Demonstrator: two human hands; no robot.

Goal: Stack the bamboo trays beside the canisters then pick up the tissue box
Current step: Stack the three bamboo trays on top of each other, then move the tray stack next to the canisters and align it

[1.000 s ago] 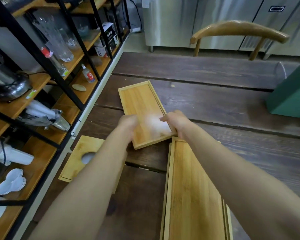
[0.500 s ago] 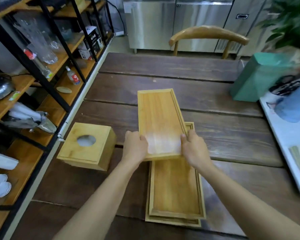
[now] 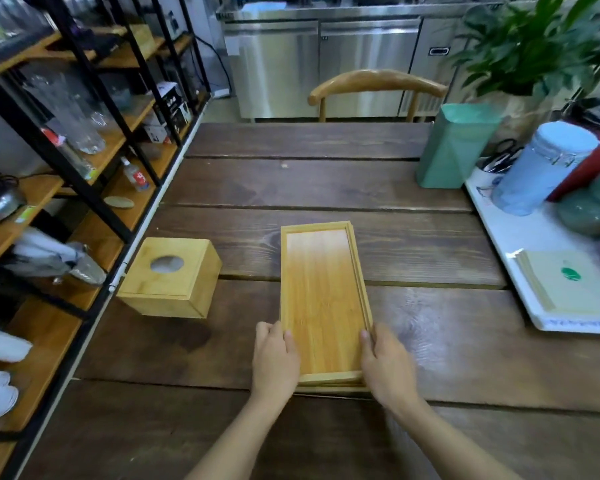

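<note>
A stack of bamboo trays (image 3: 321,296) lies lengthwise on the dark wooden table (image 3: 326,181), the top tray nested squarely on those below. My left hand (image 3: 274,358) grips the stack's near left corner. My right hand (image 3: 385,365) grips its near right corner. The bamboo tissue box (image 3: 170,277), with an oval hole on top, stands to the left of the stack near the table's left edge. A pale blue canister (image 3: 541,168) and dark green canisters (image 3: 589,209) stand on a white tray (image 3: 506,237) at the right.
A green faceted box (image 3: 454,147) stands at the far right of the table, with a potted plant (image 3: 541,46) behind it. A wooden chair (image 3: 374,84) sits at the far edge. Black-framed shelves (image 3: 66,133) with glassware line the left. A paper stack (image 3: 568,285) lies on the white tray.
Both hands brought the upper tray back toward me and lowered it onto the stack, where it now sits aligned. The view has tilted up and right, revealing the canisters.
</note>
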